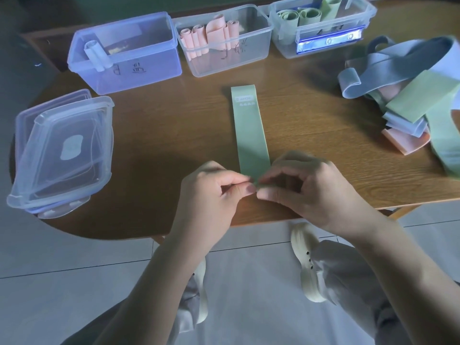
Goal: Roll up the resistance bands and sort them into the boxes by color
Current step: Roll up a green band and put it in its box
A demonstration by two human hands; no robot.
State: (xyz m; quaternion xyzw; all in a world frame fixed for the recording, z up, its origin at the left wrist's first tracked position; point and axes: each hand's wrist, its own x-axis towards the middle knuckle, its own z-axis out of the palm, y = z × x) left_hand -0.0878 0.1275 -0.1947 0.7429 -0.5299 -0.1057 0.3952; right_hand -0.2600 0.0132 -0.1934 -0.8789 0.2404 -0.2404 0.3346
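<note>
While my left hand and my right hand meet at the near end of the green band, both pinch that end between thumb and curled fingers, the fingertips almost touching each other. From the pinch, the green band lies flat and straight on the wooden surface, running away from me, its printed label at the far end.

Beyond the green band's far end stands a row of three clear boxes. Directly beyond it, slightly left, is the pink box, holding several rolled pink bands. Left of that is the blue box, with one rolled pale blue band leaning at its front left corner. Beyond and right of the green band is the green box, holding rolled green bands.

Well right of the green band lies a loose pile of bands, blue, green and pink tangled together. Well left of it, a stack of clear lids rests at the surface's edge.
</note>
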